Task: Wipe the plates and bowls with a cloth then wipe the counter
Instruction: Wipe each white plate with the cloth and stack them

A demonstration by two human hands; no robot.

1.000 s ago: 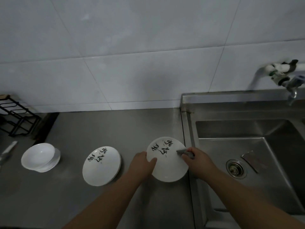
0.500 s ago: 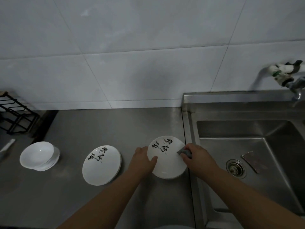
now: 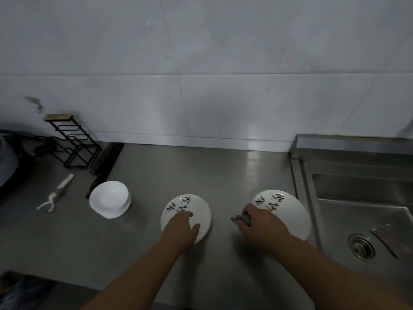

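Head view: the grey cloth (image 3: 242, 219) is pinched in the right grip (image 3: 261, 227) at the left edge of the right plate (image 3: 288, 211); the left grip (image 3: 184, 228) is laid flat, fingers straight, on the left plate (image 3: 201, 209) on the bench (image 3: 223, 175). That plate is best steadied at the rim before wiping

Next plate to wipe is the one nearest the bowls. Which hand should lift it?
Left. The left hand rests on that plate, fingers over its printed face. The right hand grips the cloth at the edge of the sink-side plate, so it probably suits wiping better.
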